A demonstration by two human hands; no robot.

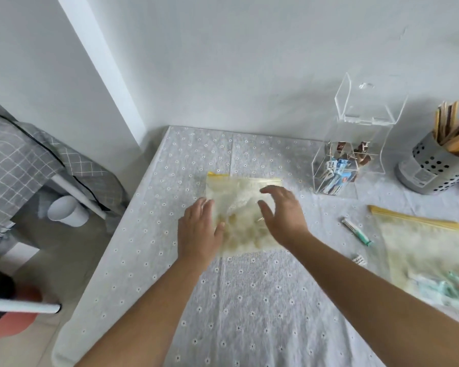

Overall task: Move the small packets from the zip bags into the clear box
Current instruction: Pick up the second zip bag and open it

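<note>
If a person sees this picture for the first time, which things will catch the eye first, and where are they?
First come the two bare hands in the middle: the left hand lies on a yellow-edged zip bag, and the right hand is spread open over it. Next is the clear box at the back right, lid up, with small packets inside. A second zip bag lies at the right edge of the flowered tablecloth.

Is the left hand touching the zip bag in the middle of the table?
Touching. The head view shows the left hand lying flat on the left edge of the zip bag, its fingertips overlapping the plastic with no visible gap.
</note>
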